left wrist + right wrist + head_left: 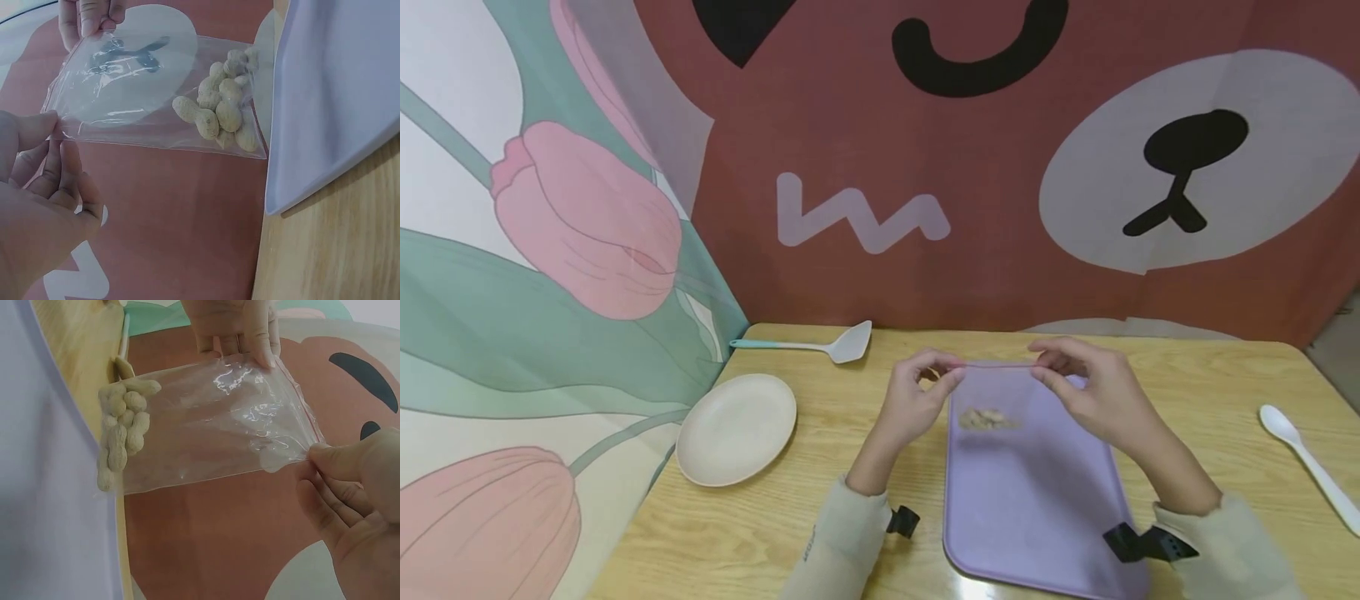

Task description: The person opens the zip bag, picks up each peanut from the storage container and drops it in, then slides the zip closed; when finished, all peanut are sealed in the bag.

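Observation:
A clear zip-lock bag (144, 128) hangs over the purple tray (1030, 517), with several unshelled peanuts (228, 112) gathered at its bottom. My left hand (913, 396) pinches one top corner between thumb and forefinger. At the opposite corner, my right hand (1101, 392) pinches the edge the same way. Between them the bag's reddish zip strip (303, 412) runs nearly straight in the head view. Both wrist views show the peanuts through the plastic, close by the tray's edge.
Left of the tray stands a pale round plate (737, 429). A spatula (850, 342) with a turquoise handle end lies at the back left of the wooden table (850, 400). Over on the right lies a white spoon (1303, 454). A printed cloth (850, 283) hangs behind the table.

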Tool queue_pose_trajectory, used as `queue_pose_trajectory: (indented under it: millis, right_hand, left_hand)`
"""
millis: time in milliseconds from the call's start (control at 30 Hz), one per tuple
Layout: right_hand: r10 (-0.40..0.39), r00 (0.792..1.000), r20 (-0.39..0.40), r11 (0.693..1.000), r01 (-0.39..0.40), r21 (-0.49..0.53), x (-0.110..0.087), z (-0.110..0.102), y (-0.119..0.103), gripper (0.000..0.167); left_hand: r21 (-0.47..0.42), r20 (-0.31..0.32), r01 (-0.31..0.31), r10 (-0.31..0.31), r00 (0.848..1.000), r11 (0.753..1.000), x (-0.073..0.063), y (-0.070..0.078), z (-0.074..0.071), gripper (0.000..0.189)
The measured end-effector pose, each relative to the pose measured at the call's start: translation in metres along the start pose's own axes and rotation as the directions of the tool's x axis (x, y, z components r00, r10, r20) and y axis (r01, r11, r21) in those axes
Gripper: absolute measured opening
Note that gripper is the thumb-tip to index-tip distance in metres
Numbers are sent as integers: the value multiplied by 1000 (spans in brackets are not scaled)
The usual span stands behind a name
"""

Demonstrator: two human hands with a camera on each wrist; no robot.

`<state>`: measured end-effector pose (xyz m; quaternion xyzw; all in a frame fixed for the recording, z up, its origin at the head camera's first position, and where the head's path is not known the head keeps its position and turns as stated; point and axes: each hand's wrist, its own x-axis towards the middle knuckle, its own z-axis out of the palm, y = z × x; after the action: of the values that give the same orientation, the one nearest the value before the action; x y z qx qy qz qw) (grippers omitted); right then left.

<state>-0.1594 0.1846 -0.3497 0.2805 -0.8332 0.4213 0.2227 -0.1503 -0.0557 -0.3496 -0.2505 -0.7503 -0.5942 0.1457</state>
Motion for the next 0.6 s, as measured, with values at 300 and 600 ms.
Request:
queue_pose_trajectory:
  millis: [300,600]
  right_hand:
    - [-15,999,41,1000,15,-7,-3,1,4,21]
    - [-12,999,49,1000,13,-8,-5,3,8,11]
  left_hand:
    - [-16,20,26,-26,999,1000,1,3,1,7]
    - [-33,14,7,-6,1000,999,2,1,2,5]
